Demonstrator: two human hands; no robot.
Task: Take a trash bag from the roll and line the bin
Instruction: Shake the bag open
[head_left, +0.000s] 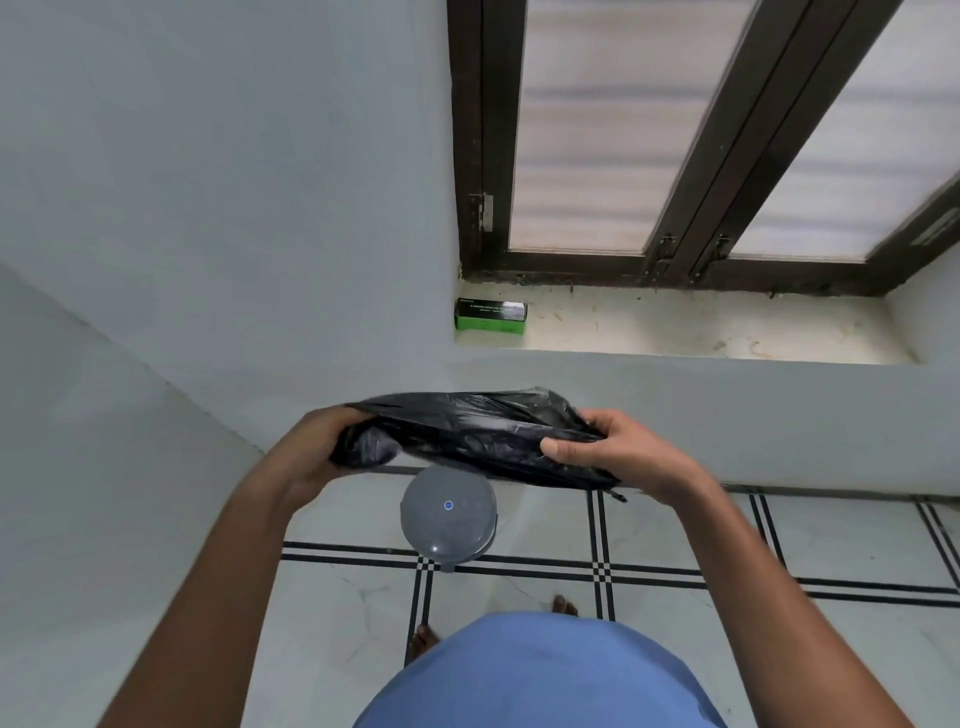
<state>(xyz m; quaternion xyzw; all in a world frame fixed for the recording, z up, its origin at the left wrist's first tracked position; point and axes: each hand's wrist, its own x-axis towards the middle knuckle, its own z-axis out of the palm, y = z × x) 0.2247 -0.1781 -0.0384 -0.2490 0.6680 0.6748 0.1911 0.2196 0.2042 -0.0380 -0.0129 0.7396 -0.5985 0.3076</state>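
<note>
A black trash bag (472, 431) is stretched between both hands at chest height. My left hand (317, 447) grips its bunched left end, fingers wrapped in the plastic. My right hand (608, 447) pinches the right end, thumb on top. Below the bag a round grey bin (448, 517) with its lid shut stands on the floor by the wall; the bag hides its far edge. A green and black box of bags (491, 315) lies on the window sill's left end.
A white wall runs behind the bin, with a stone sill (701, 327) and a dark-framed window (675, 156) above it. The floor (675, 535) is white tile with black lines. My bare feet (563, 605) and blue shirt (545, 675) show at the bottom.
</note>
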